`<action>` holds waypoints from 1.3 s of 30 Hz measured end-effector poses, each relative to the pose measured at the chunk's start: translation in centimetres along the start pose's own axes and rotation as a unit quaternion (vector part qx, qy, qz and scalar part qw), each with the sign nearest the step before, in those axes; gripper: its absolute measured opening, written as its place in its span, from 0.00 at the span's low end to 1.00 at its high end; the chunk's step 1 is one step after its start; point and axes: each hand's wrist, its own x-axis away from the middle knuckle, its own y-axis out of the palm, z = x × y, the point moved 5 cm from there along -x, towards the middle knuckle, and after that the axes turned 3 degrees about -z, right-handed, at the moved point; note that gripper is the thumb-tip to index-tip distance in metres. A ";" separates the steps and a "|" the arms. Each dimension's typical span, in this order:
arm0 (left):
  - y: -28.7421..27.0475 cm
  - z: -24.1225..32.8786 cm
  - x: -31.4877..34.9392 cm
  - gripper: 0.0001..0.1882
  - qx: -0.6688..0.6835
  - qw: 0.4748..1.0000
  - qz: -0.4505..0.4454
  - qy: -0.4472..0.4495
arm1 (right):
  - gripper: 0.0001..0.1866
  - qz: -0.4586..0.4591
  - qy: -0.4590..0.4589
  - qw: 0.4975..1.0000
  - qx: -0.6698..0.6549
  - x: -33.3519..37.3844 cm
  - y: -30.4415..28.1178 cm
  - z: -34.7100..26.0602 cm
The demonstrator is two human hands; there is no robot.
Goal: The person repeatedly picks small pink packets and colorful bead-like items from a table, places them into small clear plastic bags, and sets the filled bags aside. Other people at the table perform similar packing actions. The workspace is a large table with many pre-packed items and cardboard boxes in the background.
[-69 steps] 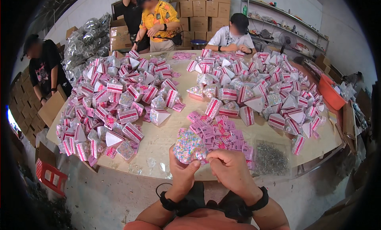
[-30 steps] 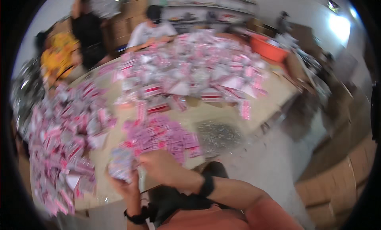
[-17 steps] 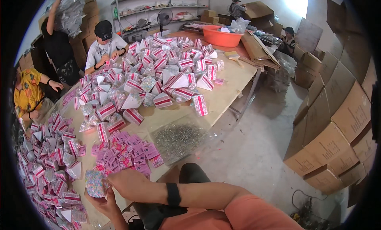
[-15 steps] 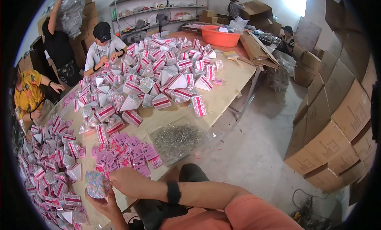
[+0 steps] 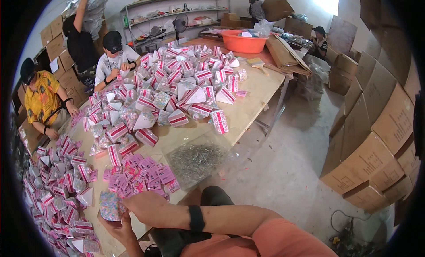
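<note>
My left hand (image 5: 118,230) holds a sprinkle-patterned piece (image 5: 111,205) from below, fingers wrapped round its lower side. Multicoloured specks cover the face turned to me, and it looks wrapped in clear plastic. Against its right edge is my right hand (image 5: 148,209), curled closed; its back hides the fingertips and whatever they pinch. Just beyond my hands lies a heap of pink printed cards (image 5: 144,175). To the right of the cards, a shallow clear tray (image 5: 182,181) holds many small metal pieces.
Wrapped cake-slice-shaped pieces (image 5: 179,117) cover much of the table (image 5: 248,104); another pile (image 5: 64,201) lies at the left. Farther back stands an orange basin (image 5: 241,42). Stacked cartons (image 5: 358,137) line the right side. Co-workers (image 5: 42,97) are along the left edge.
My hands keep the piece at nearly the same spot, with its face turned slightly. The view has shifted a little; the co-worker in yellow now reaches lower, towards the table.
</note>
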 end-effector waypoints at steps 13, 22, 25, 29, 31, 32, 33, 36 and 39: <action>0.3 0.1 0.5 0.33 0.016 0.999 0.001 -0.049 | 0.08 0.002 0.007 1.000 0.000 -0.4 0.0 1.2; 1.5 1.5 0.9 0.32 0.171 0.982 0.000 -0.076 | 0.06 -0.057 0.134 0.971 -0.189 0.1 -1.3 0.4; 1.4 1.6 1.0 0.33 0.177 0.982 -0.001 -0.072 | 0.06 -0.085 0.194 0.940 -0.268 0.2 -1.4 0.1; 1.4 1.6 1.0 0.33 0.191 0.979 0.001 -0.073 | 0.07 -0.123 0.232 0.903 -0.341 0.2 -1.3 0.2; 1.4 1.5 1.0 0.33 0.193 0.979 0.004 -0.073 | 0.07 -0.123 0.233 0.902 -0.341 0.3 -1.3 0.3; 1.4 1.4 1.0 0.33 0.189 0.979 0.005 -0.071 | 0.07 -0.124 0.234 0.902 -0.341 0.3 -1.3 0.3; 1.4 1.4 1.1 0.33 0.184 0.980 0.006 -0.069 | 0.07 -0.122 0.239 0.898 -0.350 0.4 -1.2 0.4; 1.4 1.6 1.2 0.33 0.184 0.980 0.014 -0.076 | 0.07 -0.116 0.243 0.880 -0.392 0.7 -1.0 0.8; 1.5 1.7 1.3 0.33 0.176 0.982 0.017 -0.069 | 0.07 -0.110 0.237 0.859 -0.440 1.0 -0.8 1.5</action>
